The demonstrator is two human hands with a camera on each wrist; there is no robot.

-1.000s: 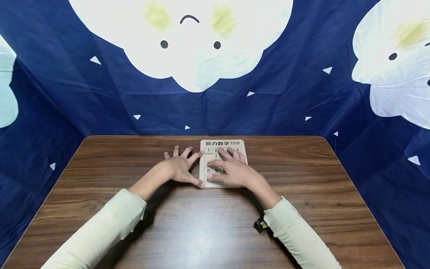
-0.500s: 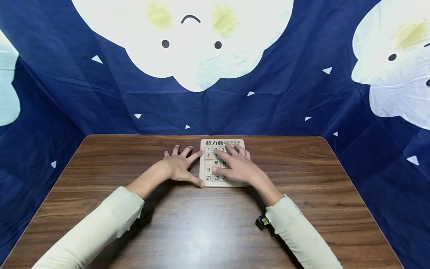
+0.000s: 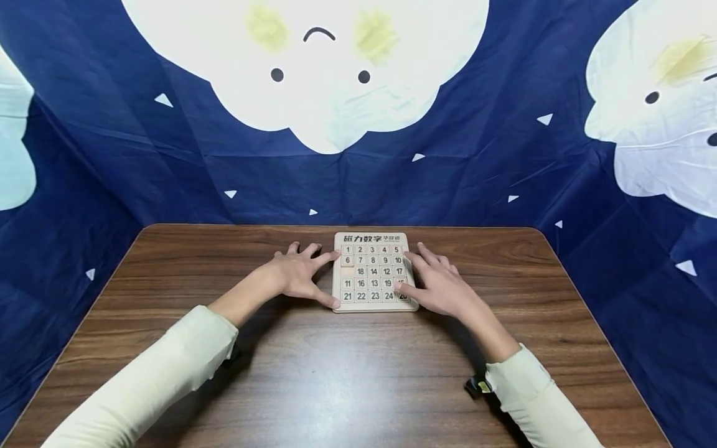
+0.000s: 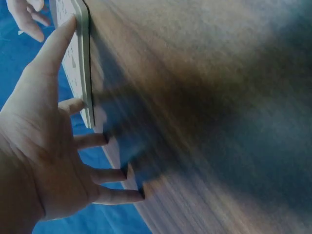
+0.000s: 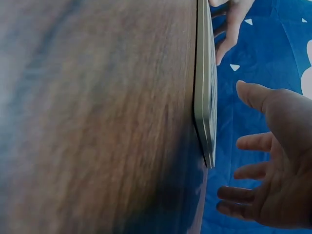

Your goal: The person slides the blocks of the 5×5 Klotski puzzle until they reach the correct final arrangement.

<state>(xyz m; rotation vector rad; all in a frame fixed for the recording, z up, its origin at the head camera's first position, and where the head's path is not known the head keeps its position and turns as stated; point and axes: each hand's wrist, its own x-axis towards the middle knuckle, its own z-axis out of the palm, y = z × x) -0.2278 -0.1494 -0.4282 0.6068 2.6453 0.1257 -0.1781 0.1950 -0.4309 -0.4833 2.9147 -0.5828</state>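
A magnetic number slide puzzle (image 3: 370, 307) lies flat near the back of the table. Its tiles carry black numbers, and the third row has a bare slot (image 3: 348, 272) at its left end, between tile 6 (image 3: 347, 260) and tile 11 (image 3: 347, 284). My left hand (image 3: 299, 277) is spread, with thumb and index fingertip at the puzzle's left edge; the left wrist view has the thumb on its rim (image 4: 84, 63). Over the puzzle's right edge hovers my right hand (image 3: 442, 286), fingers loosely extended, its thumb partly covering the lower right tiles. In the right wrist view those fingers hold nothing.
The brown wood-grain table (image 3: 336, 373) extends on both sides of the puzzle. Behind it hangs a dark blue cloth (image 3: 269, 180) with white clouds and small triangles. A small black device (image 3: 478, 386) sits at my right sleeve.
My right hand has drawn back rightward from over the tiles to the puzzle's right edge. Tile 6 has appeared in the second row, and the bare slot is now below it. The left hand stays put.
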